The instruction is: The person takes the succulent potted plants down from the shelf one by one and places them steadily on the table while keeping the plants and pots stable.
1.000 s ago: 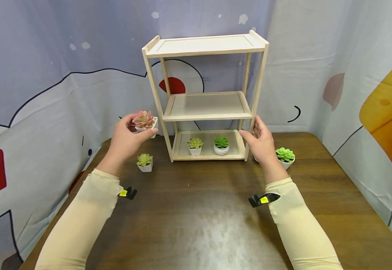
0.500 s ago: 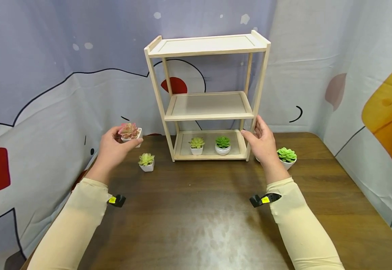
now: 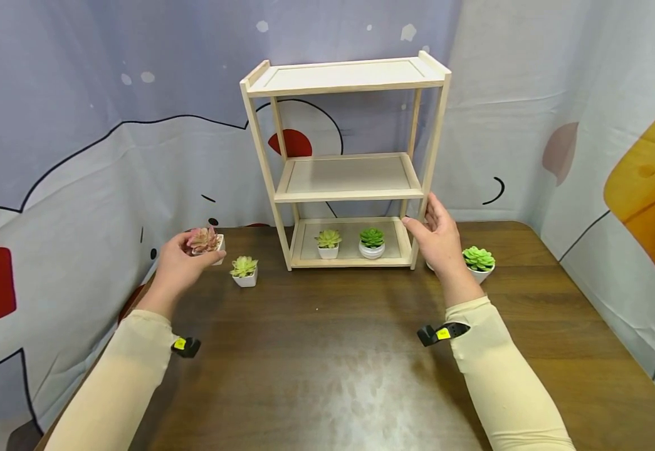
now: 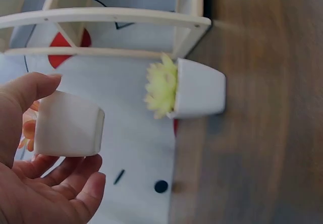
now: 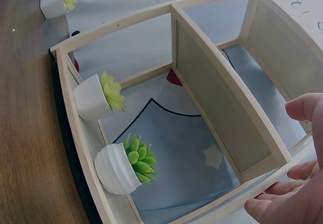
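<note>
My left hand [image 3: 176, 263] grips a pink succulent in a white square pot [image 4: 69, 125] low over the table's left side, thumb on one side and fingers on the other. Close to its right stands a yellow-green succulent [image 3: 244, 271] in a white pot on the table. My right hand [image 3: 439, 241] is at the right front post of the wooden shelf rack [image 3: 345, 195], thumb spread before the post and fingers along its outer side. On the rack's bottom shelf sit a yellow-green succulent [image 5: 96, 99] in a square pot and a dark green one [image 5: 121, 166] in a round pot.
A bright green succulent [image 3: 479, 263] stands right of my right hand, with part of another white pot hidden behind that hand. Printed curtains [image 3: 90, 169] hang behind and beside the brown table [image 3: 327, 351].
My left hand has moved left and down with the pink succulent, away from the rack and closer to the table. My right hand has stayed at the rack's post.
</note>
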`<state>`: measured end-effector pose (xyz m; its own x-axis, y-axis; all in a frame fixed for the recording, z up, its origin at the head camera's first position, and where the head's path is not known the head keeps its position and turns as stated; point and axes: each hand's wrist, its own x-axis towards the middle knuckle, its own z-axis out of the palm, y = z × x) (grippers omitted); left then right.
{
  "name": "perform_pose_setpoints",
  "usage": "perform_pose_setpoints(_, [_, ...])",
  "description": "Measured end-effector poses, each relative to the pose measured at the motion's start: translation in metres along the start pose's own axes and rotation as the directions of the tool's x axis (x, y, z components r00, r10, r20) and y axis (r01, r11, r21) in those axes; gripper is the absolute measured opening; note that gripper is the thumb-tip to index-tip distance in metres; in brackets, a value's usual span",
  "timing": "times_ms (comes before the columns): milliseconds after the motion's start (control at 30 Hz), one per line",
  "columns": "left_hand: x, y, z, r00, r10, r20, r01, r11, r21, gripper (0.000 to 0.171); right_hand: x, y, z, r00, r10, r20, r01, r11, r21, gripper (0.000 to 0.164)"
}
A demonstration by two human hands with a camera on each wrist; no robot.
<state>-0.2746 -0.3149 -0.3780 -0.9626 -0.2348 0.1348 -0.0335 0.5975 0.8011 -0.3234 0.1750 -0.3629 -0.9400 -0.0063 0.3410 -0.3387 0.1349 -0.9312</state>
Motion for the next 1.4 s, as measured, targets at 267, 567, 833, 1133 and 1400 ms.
perform_pose_setpoints(267, [0.003, -0.034, 0.003, 0.997, -0.066, 0.044, 0.063, 0.995, 0.071, 0.089, 0.0, -0.002, 0.0, 1.0, -0.001, 0.003, 0.001, 1.0, 0.009, 0.083])
perform_pose_setpoints(567, [0.005, -0.055, 0.012, 0.983, -0.142, 0.117, 0.124, 0.981, 0.15, 0.093, 0.002, 0.001, -0.001, 1.0, 0.017, -0.001, -0.017, 1.0, 0.004, 0.083])
perform_pose_setpoints(833, [0.006, -0.061, 0.018, 0.975, -0.179, 0.129, 0.155, 0.972, 0.179, 0.094, 0.001, 0.002, -0.001, 1.0, 0.014, -0.002, -0.014, 1.0, 0.006, 0.083])
perform_pose_setpoints(1133, [0.005, -0.065, 0.02, 0.969, -0.196, 0.149, 0.167, 0.968, 0.185, 0.096, 0.0, 0.001, -0.001, 1.0, 0.007, -0.007, -0.007, 1.0, -0.002, 0.083])
perform_pose_setpoints(1400, [0.005, -0.066, 0.019, 0.966, -0.195, 0.168, 0.157, 0.963, 0.218, 0.1, 0.0, 0.001, 0.0, 1.0, 0.019, -0.001, -0.019, 1.0, -0.007, 0.083])
